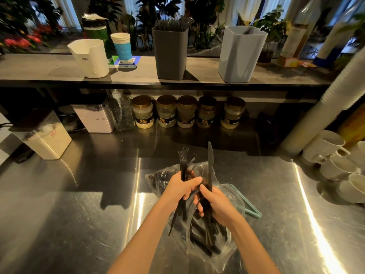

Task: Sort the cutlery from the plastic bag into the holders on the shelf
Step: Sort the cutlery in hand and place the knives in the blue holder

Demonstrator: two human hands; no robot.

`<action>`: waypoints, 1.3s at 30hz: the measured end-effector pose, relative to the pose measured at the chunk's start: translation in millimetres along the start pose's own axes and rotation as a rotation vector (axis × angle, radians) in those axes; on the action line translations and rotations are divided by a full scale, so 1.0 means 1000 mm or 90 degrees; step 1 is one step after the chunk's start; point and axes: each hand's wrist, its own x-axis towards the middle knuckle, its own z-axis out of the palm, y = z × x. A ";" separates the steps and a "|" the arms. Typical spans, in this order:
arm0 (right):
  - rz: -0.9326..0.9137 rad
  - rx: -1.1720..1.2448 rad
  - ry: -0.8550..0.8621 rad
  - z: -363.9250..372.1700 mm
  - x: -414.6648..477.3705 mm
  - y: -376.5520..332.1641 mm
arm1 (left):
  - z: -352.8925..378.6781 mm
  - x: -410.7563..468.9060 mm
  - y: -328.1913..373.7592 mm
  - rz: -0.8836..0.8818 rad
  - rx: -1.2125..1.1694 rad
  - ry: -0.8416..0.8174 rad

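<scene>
Steel counter (69, 224) carries a clear bag (221, 260) of black cutlery (203, 240), lying under both hands. The left hand (182, 186) grips a bundle of forks (183, 161); the right hand (215, 204) holds a knife (210, 161), blade up. On the shelf (49, 70) behind stand a grey holder (170, 54) (full of cutlery) and a pale holder (241, 56).

Brushed steel, clear film, matt plastic

The counter (79, 224) is seen as glossy, scratched metal, streaked with glare. The plastic bag (217, 260) at lower centre is thin, clear, crinkled film, and the black cutlery (210, 161) is finished dull and smooth. On the matt grey shelf (39, 70), the dark grey holder (170, 56) and pale holder (240, 56) are moulded in matt plastic — the mugs (325, 147) at right are glazed white.
</scene>
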 end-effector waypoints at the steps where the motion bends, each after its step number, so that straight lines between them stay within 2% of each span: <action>1: 0.009 -0.008 0.002 0.000 0.000 0.000 | 0.000 0.000 -0.001 0.002 -0.010 0.004; 8: 0.051 -0.078 0.003 0.003 0.000 0.001 | 0.007 -0.003 -0.002 0.037 0.002 0.075; 14: 0.112 -0.135 -0.040 -0.001 -0.005 0.002 | -0.006 0.013 0.004 0.015 -0.117 0.185; 18: 0.091 -0.176 -0.072 0.001 -0.006 0.003 | -0.008 0.018 0.008 0.019 -0.148 0.185; 23: 0.106 -0.190 -0.004 0.003 0.002 0.005 | -0.007 0.017 0.005 -0.018 -0.193 0.121; 28: 0.115 -0.233 0.028 0.010 0.004 0.005 | -0.007 0.015 0.007 -0.012 -0.125 0.075; 31: 0.133 -0.362 0.095 0.011 0.011 0.011 | -0.005 0.015 0.005 -0.018 -0.100 0.082; 35: 0.097 -0.562 0.144 0.014 0.016 0.017 | 0.004 0.011 0.001 -0.026 -0.077 0.165; 37: 0.099 -0.543 0.105 0.016 0.014 0.014 | 0.006 0.009 0.002 -0.017 -0.073 0.175; 39: 0.130 -0.452 0.066 0.017 0.009 0.006 | 0.004 0.008 0.004 0.004 -0.072 0.149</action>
